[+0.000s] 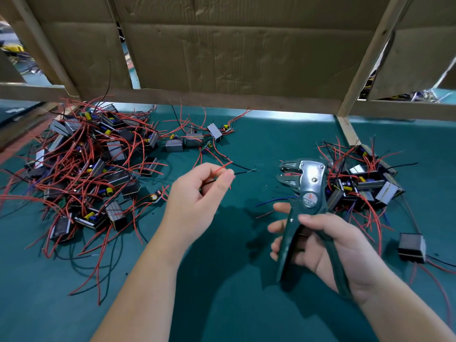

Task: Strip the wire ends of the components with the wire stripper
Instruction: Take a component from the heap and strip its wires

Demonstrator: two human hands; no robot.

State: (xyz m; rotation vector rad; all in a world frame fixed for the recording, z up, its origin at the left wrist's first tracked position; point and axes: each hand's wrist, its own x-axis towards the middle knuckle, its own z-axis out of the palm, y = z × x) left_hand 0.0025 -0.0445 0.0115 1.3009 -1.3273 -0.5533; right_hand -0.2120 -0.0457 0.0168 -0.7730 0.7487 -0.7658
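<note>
Pinches red wire [223, 166] and black wire [243, 172] in left hand [197, 196]; grips stripper [309, 186] by handles in right hand [328, 248], jaws parted, near wire tips; above mat [222, 297], between left pile [93, 164] and right pile [365, 183].

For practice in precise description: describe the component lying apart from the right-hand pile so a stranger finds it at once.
On the green table, find the smaller heap of components on the right, beyond the wire stripper in the right hand. Nearer the person than that heap sits one black box. Unlike its neighbours, it lies alone, its wires trailing rightward.
</note>
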